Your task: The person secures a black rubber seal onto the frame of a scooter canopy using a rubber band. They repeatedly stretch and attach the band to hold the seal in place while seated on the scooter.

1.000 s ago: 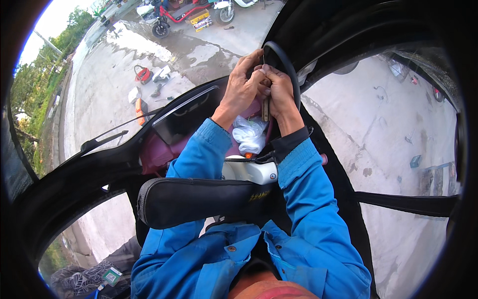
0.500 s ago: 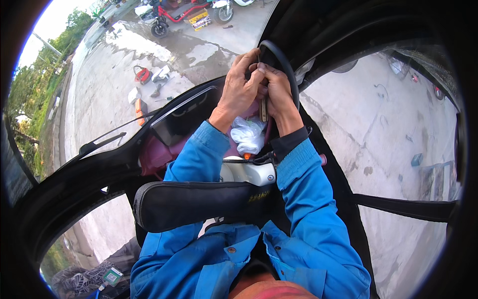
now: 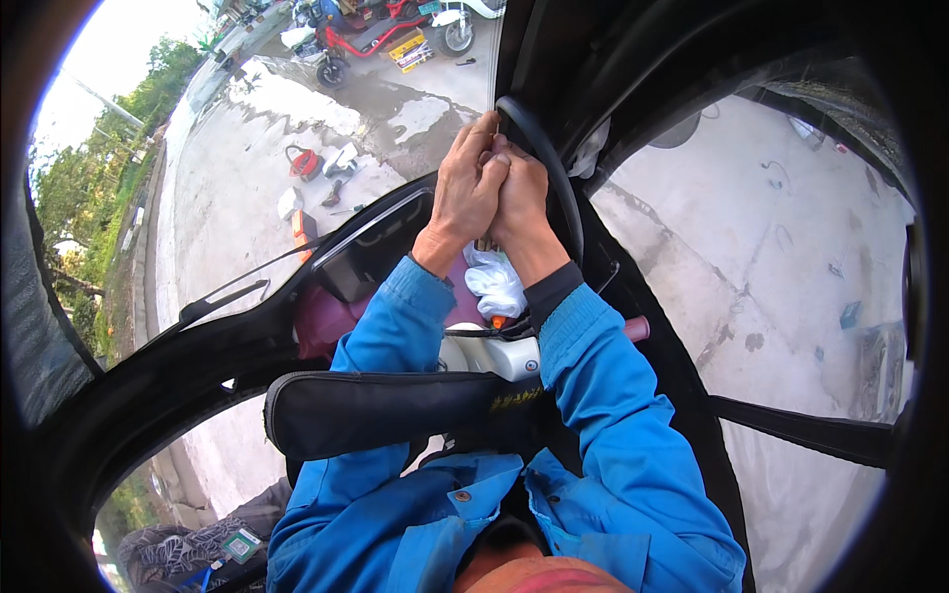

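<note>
Metal tool, mostly hidden, clamped in the right hand; short end pokes out between the wrists, just above the white plastic bag by the pink panel. Left hand bent against the right; can't tell what its fingers grip. Black curved rim just right of both.

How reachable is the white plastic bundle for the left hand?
Probably yes: the white plastic bundle shows largely uncovered, though the left hand would first have to leave the right hand.
</note>
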### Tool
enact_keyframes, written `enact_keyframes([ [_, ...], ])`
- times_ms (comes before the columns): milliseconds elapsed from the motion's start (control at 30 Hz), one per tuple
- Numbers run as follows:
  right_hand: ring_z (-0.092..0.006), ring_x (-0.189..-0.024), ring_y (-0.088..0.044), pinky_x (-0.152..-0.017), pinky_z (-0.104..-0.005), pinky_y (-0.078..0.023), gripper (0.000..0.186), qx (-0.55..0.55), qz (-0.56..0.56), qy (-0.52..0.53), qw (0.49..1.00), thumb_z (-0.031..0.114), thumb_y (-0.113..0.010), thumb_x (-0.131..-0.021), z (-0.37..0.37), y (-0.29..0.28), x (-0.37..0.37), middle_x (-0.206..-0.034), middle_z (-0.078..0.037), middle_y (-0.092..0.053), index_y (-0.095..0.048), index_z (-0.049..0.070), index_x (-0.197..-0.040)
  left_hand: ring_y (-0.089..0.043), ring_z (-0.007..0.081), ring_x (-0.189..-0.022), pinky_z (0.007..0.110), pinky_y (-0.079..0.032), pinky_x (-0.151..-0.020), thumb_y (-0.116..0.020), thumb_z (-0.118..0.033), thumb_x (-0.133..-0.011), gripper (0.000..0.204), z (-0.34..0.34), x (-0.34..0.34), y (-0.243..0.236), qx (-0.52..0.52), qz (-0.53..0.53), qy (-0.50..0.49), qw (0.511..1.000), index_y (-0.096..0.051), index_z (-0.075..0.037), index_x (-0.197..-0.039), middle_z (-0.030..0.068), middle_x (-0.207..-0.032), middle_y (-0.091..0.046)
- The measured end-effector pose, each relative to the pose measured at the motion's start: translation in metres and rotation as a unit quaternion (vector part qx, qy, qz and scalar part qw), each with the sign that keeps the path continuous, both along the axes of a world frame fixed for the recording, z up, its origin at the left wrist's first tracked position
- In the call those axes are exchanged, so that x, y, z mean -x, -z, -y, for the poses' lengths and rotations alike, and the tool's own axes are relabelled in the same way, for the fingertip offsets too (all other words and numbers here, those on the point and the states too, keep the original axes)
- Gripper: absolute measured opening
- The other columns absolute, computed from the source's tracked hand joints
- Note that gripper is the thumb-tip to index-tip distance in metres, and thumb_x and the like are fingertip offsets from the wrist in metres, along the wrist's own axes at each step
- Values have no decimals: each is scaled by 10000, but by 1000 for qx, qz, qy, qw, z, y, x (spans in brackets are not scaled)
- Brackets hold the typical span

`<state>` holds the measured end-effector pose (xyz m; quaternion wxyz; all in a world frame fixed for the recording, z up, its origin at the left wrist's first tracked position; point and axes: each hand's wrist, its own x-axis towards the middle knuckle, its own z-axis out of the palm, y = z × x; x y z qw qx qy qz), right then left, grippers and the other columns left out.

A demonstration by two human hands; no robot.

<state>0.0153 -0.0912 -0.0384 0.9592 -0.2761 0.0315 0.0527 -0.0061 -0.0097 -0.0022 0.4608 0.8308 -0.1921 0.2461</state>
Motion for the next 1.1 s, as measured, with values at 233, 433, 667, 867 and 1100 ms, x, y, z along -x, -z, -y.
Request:
enact_keyframes([
  [233, -171, -1024, -685, -901, -323, -560, 157, -27, 20, 28, 999, 91, -634, -1068, -4, 10, -5, -1159, -72, -709, -713, 12, -1179, -644, 441, -1332, 415, -499, -1155, -569, -238, -1008, 629, 0, 2, -3, -5, 7, 13, 1000, -550, 116, -1528, 305, -1436, -633],
  [433, -106, -807, -622, -724, -268, -506, 224, 139, 72, -3, 988, 219, -582, -1128, 24, 9, 6, -945, 7, -678, -721, 43, -1141, -639, 446, -1342, 442, -495, -1160, -565, -207, -1051, 535, 1, 4, 3, 4, 11, -11, 1000, -571, 42, -1524, 283, -1444, -643],
  [667, -67, -580, -452, -541, -233, -373, 250, 180, 27, 1, 983, 210, -528, -1179, 45, 33, 31, -745, 56, -518, -691, 36, -1103, -756, 347, -1191, 412, -594, -1055, -656, 6, -1006, 385, 18, -9, 36, 156, 25, -98, 983, -681, 16, -1390, 215, -1283, -742],
  [867, -83, -564, -475, -521, -254, -394, 257, 235, 41, 44, 970, 206, -532, -1180, 39, 30, 38, -741, 34, -520, -674, 26, -1064, -774, 378, -1070, 441, -617, -929, -753, -135, -1016, 262, 6, -13, 29, -30, 107, -153, 982, -753, -16, -1249, 189, -1185, -775],
  [1100, -91, -545, -485, -511, -264, -415, 255, 233, 49, 55, 970, 205, -533, -1181, 35, 25, 39, -749, 7, -543, -651, 3, -1079, -783, 373, -816, 493, -614, -730, -703, -211, -1030, 148, 10, -33, 14, -226, 130, -247, 933, -751, -72, -1046, 139, -1001, -789],
])
